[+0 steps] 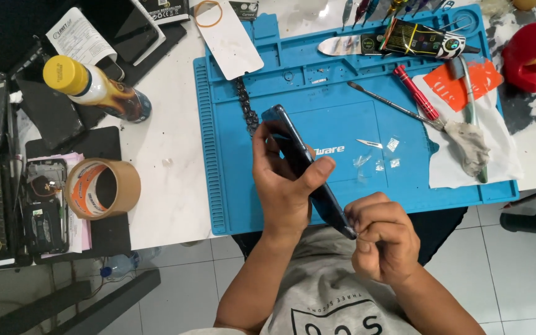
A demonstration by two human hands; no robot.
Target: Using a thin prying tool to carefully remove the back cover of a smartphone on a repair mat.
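My left hand [283, 180] grips a dark blue smartphone [299, 158], held edge-on and tilted over the blue silicone work mat [249, 198]. The thumb presses one face and the fingers wrap the other. My right hand [383, 239] is curled at the phone's lower end, its fingertips pinched against that corner. What they pinch is too small to tell. Both hands hover above the mat's front edge, close to my grey shirt.
On the mat lie a red screwdriver [415, 92], a thin metal spudger [386, 102], a small blade [369, 143], clear film scraps [379, 162] and a black chain [245, 105]. A yellow-capped bottle [94, 90], tape roll [102, 188] and phone parts [44, 205] sit at left.
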